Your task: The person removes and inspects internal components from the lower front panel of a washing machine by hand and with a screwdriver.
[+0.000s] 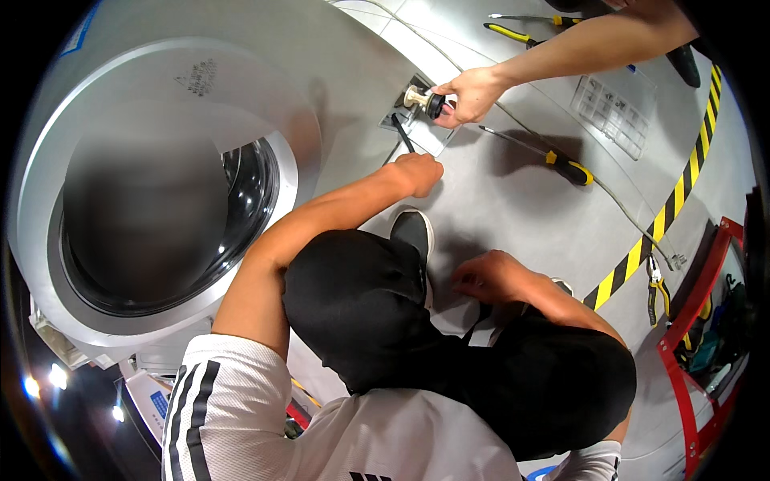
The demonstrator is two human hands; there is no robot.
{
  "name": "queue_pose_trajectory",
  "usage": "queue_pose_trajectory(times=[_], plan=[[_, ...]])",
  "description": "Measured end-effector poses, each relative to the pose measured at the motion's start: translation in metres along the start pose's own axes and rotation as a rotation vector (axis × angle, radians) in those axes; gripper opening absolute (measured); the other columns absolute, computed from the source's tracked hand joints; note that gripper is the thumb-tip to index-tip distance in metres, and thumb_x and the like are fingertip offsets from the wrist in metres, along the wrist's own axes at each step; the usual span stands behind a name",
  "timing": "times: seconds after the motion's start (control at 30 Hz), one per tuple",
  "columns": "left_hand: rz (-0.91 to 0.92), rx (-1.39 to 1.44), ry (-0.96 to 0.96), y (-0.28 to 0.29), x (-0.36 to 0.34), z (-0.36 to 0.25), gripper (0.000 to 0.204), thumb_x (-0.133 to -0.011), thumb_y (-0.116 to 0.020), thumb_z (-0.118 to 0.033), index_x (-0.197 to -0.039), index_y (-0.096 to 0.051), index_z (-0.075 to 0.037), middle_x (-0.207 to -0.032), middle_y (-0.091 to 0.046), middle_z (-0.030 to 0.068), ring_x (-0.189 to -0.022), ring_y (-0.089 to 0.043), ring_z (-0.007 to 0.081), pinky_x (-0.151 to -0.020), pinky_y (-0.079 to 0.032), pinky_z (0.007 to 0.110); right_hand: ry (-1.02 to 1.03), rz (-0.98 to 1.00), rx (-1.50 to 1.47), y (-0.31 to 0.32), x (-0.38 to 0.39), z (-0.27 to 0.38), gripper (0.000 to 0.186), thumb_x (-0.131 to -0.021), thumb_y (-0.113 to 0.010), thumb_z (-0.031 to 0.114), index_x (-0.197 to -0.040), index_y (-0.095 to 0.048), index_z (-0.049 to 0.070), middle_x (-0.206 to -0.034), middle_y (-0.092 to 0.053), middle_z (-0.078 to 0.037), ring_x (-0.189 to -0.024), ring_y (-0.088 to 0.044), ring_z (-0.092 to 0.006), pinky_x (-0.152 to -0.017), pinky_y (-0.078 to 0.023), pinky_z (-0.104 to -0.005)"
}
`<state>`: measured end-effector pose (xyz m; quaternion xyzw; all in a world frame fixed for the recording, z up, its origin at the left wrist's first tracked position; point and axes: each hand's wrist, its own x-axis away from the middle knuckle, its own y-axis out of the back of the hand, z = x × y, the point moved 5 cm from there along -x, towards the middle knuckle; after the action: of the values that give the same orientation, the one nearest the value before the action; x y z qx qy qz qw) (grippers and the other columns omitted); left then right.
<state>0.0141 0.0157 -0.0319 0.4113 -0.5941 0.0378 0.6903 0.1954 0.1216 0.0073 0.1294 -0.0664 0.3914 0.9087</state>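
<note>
My left hand (413, 172) is closed near the lower end of a slim black hose (402, 131), which runs from the recessed opening (387, 118) at the washing machine's lower front. A co-worker's hand (473, 96) holds a cream plastic part with a black cap (435, 105) at that opening. My right hand (491, 276) hangs low between my knees with curled fingers; whether anything is in them is unclear. The round door (144, 216) of the grey machine fills the left side.
A screwdriver (569, 167), pliers (658, 293), more tools (505, 32) and a clear parts case (609, 116) lie on the floor, crossed by a grey cable (618, 204). A yellow-black striped tape (690, 176) and a red-edged toolbox (676, 389) are at the right.
</note>
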Motion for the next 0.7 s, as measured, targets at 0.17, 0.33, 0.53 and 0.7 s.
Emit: queue_pose_trajectory(times=[0.17,0.33,0.53,0.7], plan=[[0.022,0.005,0.011,0.0029,-0.0014,-0.0025,0.029,-0.077,-0.064,-0.02,-0.096,-0.063,0.001,-0.106,-0.06,0.0207,-0.101,-0.059,0.0351,-0.086,-0.049,0.044,-0.016,-0.025,-0.019,0.0025,0.0004,0.0009,0.016,-0.081,-0.066,0.019,-0.094,-0.066,0.011,-0.083,-0.067,-0.009,-0.073,-0.065,-0.0241,-0.067,-0.052,-0.0334],[0.025,0.012,0.01,0.0032,0.0006,-0.0016,0.03,-0.079,-0.064,-0.022,-0.097,-0.063,0.001,-0.105,-0.06,0.0204,-0.102,-0.059,0.0353,-0.086,-0.048,0.044,-0.007,-0.053,-0.063,0.0029,0.0014,0.0012,0.016,-0.081,-0.067,0.021,-0.094,-0.066,0.011,-0.083,-0.067,-0.008,-0.073,-0.065,-0.0238,-0.066,-0.051,-0.0338],[0.029,0.008,0.003,0.0008,-0.0048,-0.0006,0.03,-0.079,-0.064,-0.023,-0.097,-0.063,0.001,-0.104,-0.061,0.0205,-0.102,-0.058,0.0354,-0.088,-0.047,0.044,-0.002,-0.069,-0.041,0.0032,0.0024,-0.0015,0.017,-0.08,-0.067,0.023,-0.092,-0.066,0.011,-0.083,-0.067,-0.008,-0.073,-0.064,-0.0256,-0.065,-0.05,-0.0346],[0.014,0.005,0.011,0.0043,0.0007,-0.0036,0.029,-0.079,-0.064,-0.022,-0.098,-0.064,0.001,-0.104,-0.062,0.0208,-0.102,-0.059,0.0351,-0.087,-0.048,0.043,0.014,-0.057,-0.043,0.0019,0.0014,-0.0023,0.017,-0.081,-0.066,0.023,-0.091,-0.065,0.01,-0.081,-0.066,-0.009,-0.073,-0.063,-0.0266,-0.065,-0.05,-0.0353]])
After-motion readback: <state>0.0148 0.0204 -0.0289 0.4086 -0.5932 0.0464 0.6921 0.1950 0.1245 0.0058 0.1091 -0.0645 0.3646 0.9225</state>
